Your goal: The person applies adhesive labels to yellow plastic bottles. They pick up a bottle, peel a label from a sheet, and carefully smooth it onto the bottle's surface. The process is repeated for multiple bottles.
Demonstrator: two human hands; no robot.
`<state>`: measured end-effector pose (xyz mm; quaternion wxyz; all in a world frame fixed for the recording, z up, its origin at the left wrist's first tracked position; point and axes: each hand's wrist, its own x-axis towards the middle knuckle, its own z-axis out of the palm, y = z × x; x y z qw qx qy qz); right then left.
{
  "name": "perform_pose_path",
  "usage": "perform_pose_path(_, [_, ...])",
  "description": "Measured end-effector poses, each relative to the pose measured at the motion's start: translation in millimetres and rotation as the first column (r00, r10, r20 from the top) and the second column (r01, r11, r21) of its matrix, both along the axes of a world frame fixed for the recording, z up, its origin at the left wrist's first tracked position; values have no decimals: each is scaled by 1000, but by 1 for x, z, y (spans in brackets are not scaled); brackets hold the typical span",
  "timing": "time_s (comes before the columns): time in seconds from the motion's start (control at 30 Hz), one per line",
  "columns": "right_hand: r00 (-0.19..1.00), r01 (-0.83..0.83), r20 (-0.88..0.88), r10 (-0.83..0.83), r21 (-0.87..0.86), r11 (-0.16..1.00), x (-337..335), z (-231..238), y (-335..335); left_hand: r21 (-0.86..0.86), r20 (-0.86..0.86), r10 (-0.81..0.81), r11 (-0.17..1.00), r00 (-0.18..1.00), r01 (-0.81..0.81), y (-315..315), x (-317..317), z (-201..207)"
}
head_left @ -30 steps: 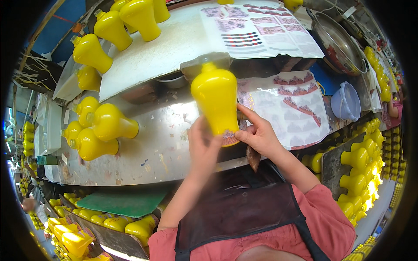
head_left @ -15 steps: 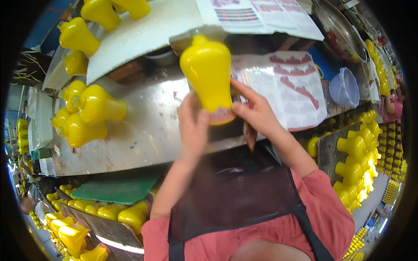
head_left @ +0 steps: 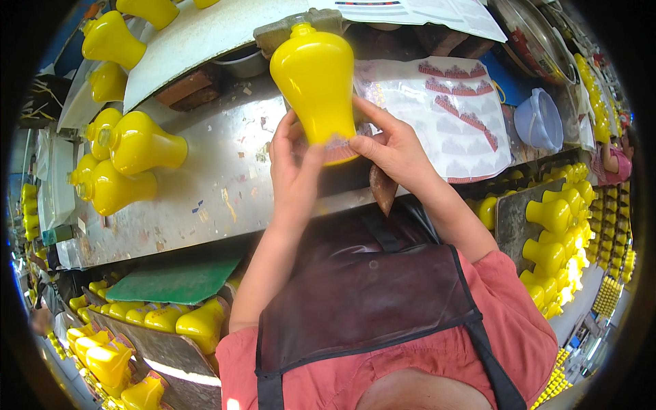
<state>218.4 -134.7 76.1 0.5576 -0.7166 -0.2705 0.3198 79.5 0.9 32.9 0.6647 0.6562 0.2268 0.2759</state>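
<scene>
So from my end of the head cam: the vase (head_left: 316,82) hasn't really gone anywhere in the last second. The whole view has slid, so the bench (head_left: 205,184) and everything on it sits higher in the picture. The vase is between both hands, foot toward the wearer, neck pointing away over the grey block (head_left: 273,34). I can't tell if the neck actually rests on it.

The bit that matters is down at the foot. I can see more of the printed band (head_left: 336,150) than a second ago, when the left hand (head_left: 294,171) hid a good chunk. That hand is partly curled round the left side, thumb by the band. The right hand (head_left: 403,154) has the foot between thumb and forefinger, not spread wide; can't see the other fingers properly. There's a brown pointed thing (head_left: 384,191) under it, no idea if it's gripped.

My read: the band is on but still being worked. Can't judge the far side. The sheet (head_left: 424,123) beside the vase still has more strips on it.
</scene>
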Motion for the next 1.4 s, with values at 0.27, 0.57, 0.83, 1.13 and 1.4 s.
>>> perform_pose_path(0.27, [1000,-14,-20,13,-35,999,1,-1,-3,17,8,-11,1000,1000,11,0,-1,-3])
perform_pose_path(0.57, [998,1,-65,1,42,999,2,-5,-3,-47,33,-13,999,999,14,-1,-2,-4])
perform_pose_path(0.83, [998,3,-70,0,41,999,2,-2,0,-27,42,-17,999,999,18,-2,-1,-6])
perform_pose_path(1.13, [1000,7,-25,-7,-7,1000,2,-4,-4,62,10,-4,998,1000,4,-1,-1,-9])
perform_pose_path(1.4, [857,386,-453,-246,250,888,32,13,-10,23,41,-96,995,995,95,2,-5,-1])
